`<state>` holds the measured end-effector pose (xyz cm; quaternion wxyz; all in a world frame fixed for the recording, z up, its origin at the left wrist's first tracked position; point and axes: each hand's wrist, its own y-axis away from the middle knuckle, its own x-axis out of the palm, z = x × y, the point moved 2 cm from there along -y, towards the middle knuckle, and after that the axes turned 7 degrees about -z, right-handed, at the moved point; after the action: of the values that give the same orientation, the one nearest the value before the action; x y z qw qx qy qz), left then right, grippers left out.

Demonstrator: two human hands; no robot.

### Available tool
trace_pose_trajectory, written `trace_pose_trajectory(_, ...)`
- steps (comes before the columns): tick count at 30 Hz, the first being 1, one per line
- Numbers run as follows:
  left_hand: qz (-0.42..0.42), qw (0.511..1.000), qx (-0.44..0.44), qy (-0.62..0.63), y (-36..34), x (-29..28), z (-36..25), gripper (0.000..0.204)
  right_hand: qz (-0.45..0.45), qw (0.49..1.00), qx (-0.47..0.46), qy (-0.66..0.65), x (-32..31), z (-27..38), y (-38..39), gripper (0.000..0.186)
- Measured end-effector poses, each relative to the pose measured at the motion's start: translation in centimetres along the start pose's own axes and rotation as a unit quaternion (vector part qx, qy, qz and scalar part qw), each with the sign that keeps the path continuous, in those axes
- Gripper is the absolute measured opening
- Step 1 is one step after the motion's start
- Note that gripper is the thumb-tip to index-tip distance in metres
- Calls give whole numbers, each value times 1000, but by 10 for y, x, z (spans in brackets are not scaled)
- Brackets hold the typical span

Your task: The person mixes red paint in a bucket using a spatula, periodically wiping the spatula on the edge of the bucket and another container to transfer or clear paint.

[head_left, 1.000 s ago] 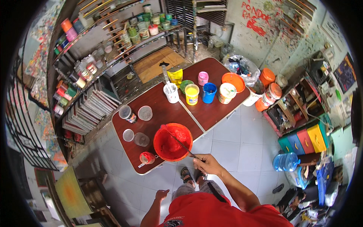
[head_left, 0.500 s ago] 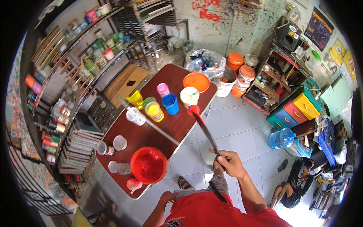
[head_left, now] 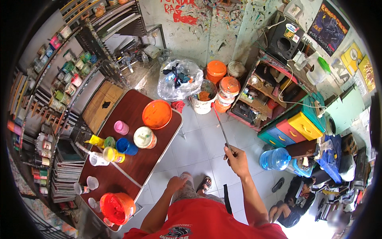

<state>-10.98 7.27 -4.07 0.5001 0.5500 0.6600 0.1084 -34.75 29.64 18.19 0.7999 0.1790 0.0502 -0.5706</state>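
Gripping the red-tipped stick in my right hand, left hand loose and empty, I hold its tip by the white bucket, away from the counter.

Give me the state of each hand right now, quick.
Left hand: holds nothing, fingers loosely curled, hanging by the knee.
Right hand: closed on a long stick, its red tip pointing toward the white bucket.

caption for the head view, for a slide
Right hand holds a paint-tipped stick toward a white bucket; left hand empty.
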Motion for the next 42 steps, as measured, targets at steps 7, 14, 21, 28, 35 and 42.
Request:
trace_pose_trajectory(7,-139,958,252,-1,-160,-51,-162,47,-26,998,-4,60,-2,-8,-201,40)
trace_pose_trajectory(14,-236,929,111,263,-422,-50,-261,38,-59,982,48,172,35,-78,-394,37)
trace_pose_trajectory(21,-272,952,119,68,-665,-47,-302,23,-54,951,98,288,76,-182,-548,33)
trace_pose_trajectory(28,-228,962,132,74,-875,-15,-318,36,-23,936,99,337,126,-250,-678,42)
trace_pose_trajectory(35,-345,901,80,250,-1017,47,-302,41,-3,913,105,393,148,-298,-729,53)
trace_pose_trajectory(42,-217,942,-15,255,-1042,64,-282,44,54,903,155,398,149,-310,-760,51)
